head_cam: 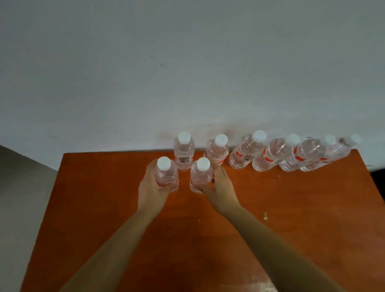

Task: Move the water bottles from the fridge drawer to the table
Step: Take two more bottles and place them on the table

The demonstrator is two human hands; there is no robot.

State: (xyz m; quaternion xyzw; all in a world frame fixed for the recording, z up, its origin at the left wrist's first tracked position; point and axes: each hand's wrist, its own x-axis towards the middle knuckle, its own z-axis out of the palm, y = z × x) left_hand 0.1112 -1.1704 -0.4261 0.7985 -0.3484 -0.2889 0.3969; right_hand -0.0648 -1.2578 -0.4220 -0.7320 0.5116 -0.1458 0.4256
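Your left hand [150, 188] is wrapped round one water bottle [166, 175], your right hand [218, 186] round another [200, 176], near the worktop's [98, 197] far edge; seat both bases flat before letting go.

table [272, 214]: lower frame, against wall [190, 58] | back row of six bottles [261, 151]: along far edge, centre to upper right | front two bottles [181, 176]: just before row's left end, one in each hand
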